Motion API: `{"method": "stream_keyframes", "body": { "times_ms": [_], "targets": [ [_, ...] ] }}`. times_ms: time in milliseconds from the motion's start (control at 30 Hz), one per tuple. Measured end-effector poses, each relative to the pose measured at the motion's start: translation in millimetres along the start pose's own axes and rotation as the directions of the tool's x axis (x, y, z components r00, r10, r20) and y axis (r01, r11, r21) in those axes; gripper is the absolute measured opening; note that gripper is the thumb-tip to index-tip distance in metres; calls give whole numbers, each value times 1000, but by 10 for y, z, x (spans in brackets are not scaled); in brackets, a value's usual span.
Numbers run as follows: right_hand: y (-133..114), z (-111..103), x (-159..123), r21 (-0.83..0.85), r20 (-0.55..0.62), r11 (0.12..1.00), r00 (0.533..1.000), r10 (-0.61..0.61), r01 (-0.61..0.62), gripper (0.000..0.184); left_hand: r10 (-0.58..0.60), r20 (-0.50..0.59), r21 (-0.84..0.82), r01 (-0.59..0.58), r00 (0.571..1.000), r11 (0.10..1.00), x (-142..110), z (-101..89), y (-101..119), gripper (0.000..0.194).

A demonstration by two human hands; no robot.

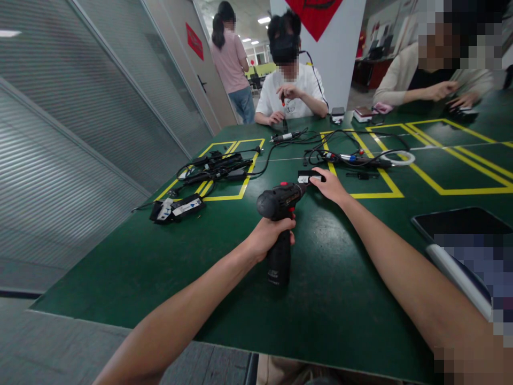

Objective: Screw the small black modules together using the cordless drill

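Note:
My left hand (276,235) is wrapped round the grip of a black cordless drill (278,200) with red details, held above the green table. The drill's chuck points away from me and to the right, up against a small black block with a white label (308,176). My right hand (328,184) grips that block at its right end, fingers closed on it. Whether a bit sits in the block cannot be made out. To the left, black pieces with white labels (186,206) lie on the tabletop.
Black cables and tools (224,166) are heaped at the left on the green table (224,299), inside yellow tape lines. More cabled tools (352,159) lie beyond my right hand. A dark tablet-like device (460,224) is at right. Two people sit opposite; another person stands behind.

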State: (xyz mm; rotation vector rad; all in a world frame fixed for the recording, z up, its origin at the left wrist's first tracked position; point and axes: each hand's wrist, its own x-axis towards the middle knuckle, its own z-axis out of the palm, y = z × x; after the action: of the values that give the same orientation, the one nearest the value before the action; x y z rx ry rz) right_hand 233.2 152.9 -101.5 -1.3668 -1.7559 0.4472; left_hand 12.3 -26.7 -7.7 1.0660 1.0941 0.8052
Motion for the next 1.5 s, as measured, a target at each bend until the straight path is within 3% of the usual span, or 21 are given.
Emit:
{"method": "stream_keyframes", "body": {
  "times_ms": [1500],
  "targets": [
    [-22, -9, -9, -4, 6, 1000, 1000, 8, -8, 48, 37, 12, 17, -38, 999, 999, 15, -35, -45, 23]
  ]
}}
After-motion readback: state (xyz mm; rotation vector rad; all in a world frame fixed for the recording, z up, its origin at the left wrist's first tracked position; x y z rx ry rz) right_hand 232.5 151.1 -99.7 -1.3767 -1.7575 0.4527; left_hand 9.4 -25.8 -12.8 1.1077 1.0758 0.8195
